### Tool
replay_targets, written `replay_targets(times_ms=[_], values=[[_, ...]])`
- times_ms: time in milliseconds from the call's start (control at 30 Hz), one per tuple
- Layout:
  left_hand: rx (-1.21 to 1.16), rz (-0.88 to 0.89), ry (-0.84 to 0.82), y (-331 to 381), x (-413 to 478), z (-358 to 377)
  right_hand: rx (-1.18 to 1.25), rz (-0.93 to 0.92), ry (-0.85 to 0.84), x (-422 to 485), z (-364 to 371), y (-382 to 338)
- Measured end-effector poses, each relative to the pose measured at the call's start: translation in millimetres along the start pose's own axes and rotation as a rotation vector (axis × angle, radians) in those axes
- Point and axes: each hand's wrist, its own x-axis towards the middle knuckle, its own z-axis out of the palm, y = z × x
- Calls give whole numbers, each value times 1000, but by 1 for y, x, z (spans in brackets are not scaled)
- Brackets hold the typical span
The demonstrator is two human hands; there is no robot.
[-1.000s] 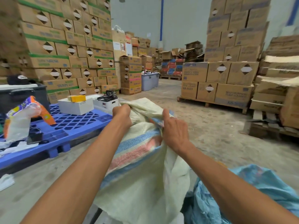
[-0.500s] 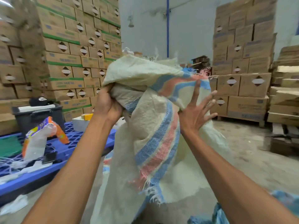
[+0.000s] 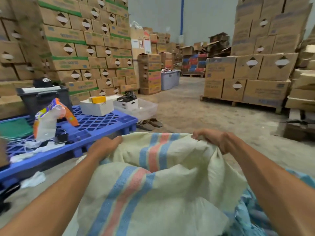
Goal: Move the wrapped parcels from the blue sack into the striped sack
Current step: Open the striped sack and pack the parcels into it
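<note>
Both hands hold a cream striped sack [image 3: 153, 184] by its far rim above the concrete floor: left hand [image 3: 104, 147] and right hand [image 3: 216, 140] each keep a closed grip on bunched cloth. The woven fabric looks light, limp and floppy, so the rim corners seem the best hold. The blue sack [image 3: 252, 217] lies crumpled just beside it on the right; no parcels show.

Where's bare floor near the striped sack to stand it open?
Free: the concrete floor ahead, between the sandals and the wooden pallet. Crowded: the blue pallet beside the left hand, and the blue sack under the right forearm. Both hands grip the striped sack; right hand.
</note>
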Motion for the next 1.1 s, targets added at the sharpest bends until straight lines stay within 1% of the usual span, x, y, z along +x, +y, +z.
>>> replay_targets(times_ms=[33,67,100,133,167,200,267,300,333,367,433,467,500,567,667,700,733,767,800,867,900,933,967,1000,1067,1100], values=[[94,77,69,4,-3,4,12,1,-17,-3,3,0],[131,187,122,11,-11,9,33,0,-24,0,6,1],[101,326,154,21,-16,14,37,-6,-19,0,10,0],[63,492,150,34,-26,19,41,-17,-11,1,13,-1],[31,647,102,47,-34,23,46,-34,8,0,17,-4],[34,761,19,62,-44,26,63,-63,22,0,19,-7],[116,854,-144,91,-61,37,96,-115,-7,-3,24,-17],[160,879,-167,101,-65,43,101,-135,-50,-6,27,-22],[158,885,-160,108,-64,50,94,-157,-99,-9,29,-26],[117,846,-125,113,-61,57,62,-177,-148,-14,30,-30],[0,674,6,118,-52,67,-76,-197,-159,-14,30,-33],[-30,578,60,121,-48,69,-198,-197,-109,-12,29,-32],[-55,504,101,125,-46,68,-348,-204,-1,-8,29,-30],[-96,412,168,134,-42,59,-605,-294,391,6,33,-20],[-136,327,252,144,-36,40,-943,-634,1099,16,49,-5],[-145,305,274,147,-36,35,-1007,-736,1245,13,54,-4],[-171,287,288,149,-37,31,-1010,-789,1293,14,57,-4],[-223,270,293,155,-37,27,-951,-781,1274,12,57,-6],[-292,251,282,157,-40,22,-870,-731,1202,15,59,-7],[-536,214,182,168,-47,15,-736,-568,985,21,63,-8],[-669,200,77,173,-52,11,-687,-493,879,24,66,-5],[-765,195,-58,177,-59,7,-663,-436,833,29,69,-2],[-795,207,-206,178,-70,2,-671,-392,848,35,72,-2],[-765,235,-334,179,-78,-3,-688,-355,911,38,73,-3],[-652,267,-501,177,-90,-14,-691,-292,1111,37,74,-8],[-598,252,-568,176,-93,-19,-663,-290,1192,34,72,-10]])
